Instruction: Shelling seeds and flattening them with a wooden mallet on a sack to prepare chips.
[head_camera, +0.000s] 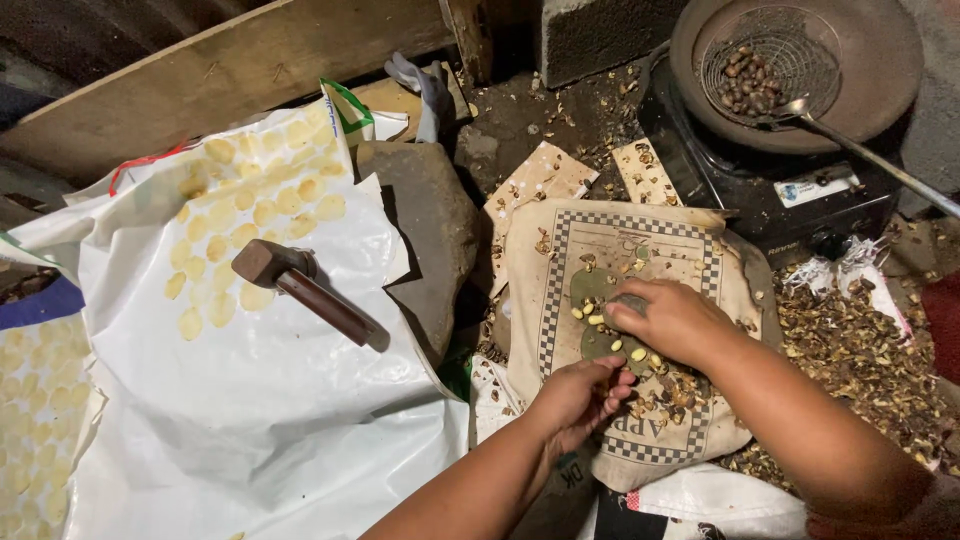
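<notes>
My right hand (672, 318) rests on a cloth sack (620, 250) with a checked border, fingers curled around a small grey stone (630, 302). My left hand (580, 398) lies just below it, fingers bent and touching the sack beside pale yellow kernels (637, 353). Several kernels and brown shell bits (672, 392) lie scattered around both hands on a dark flat stone (592, 287).
A wooden mallet (300, 285) lies on a white plastic sheet (260, 400) with rows of flattened yellow discs (262, 212). A large rock (432, 235) sits between sheet and sack. A pan (880, 60) with a wire strainer of nuts (748, 78) stands on a stove (790, 180). Shells (860, 355) pile up at right.
</notes>
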